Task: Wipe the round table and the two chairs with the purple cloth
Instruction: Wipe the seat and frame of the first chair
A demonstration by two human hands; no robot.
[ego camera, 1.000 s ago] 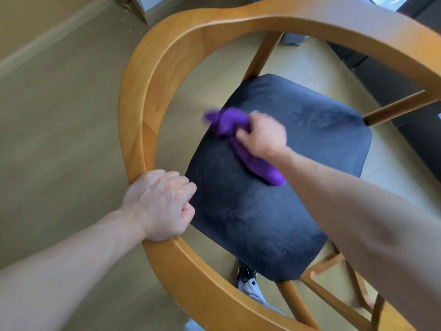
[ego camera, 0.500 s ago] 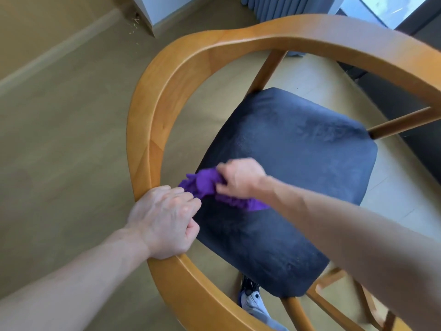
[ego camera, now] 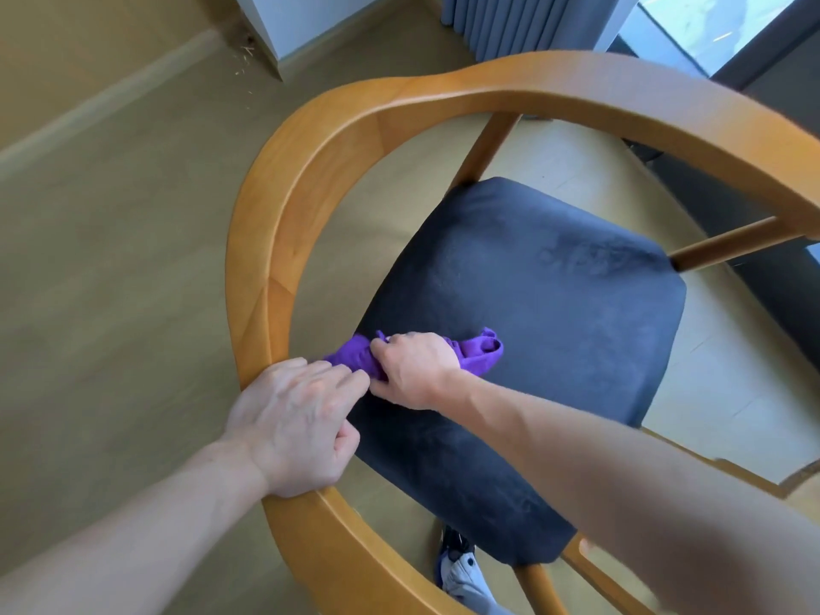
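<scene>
Right hand [ego camera: 415, 370] grip, clamped on the bunched purple cloth [ego camera: 477, 352], has swept from mid-seat to the seat [ego camera: 554, 304] edge beside the left hand [ego camera: 295, 426], itself closed around the chair rail [ego camera: 270, 241]; seat wiping appears largely covered.

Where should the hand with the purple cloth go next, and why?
Probably sweep the purple cloth away across the dark seat. The right hand presses it at the seat's near-left edge, beside the left hand gripping the wooden rail; smudgy marks show farther over.
</scene>
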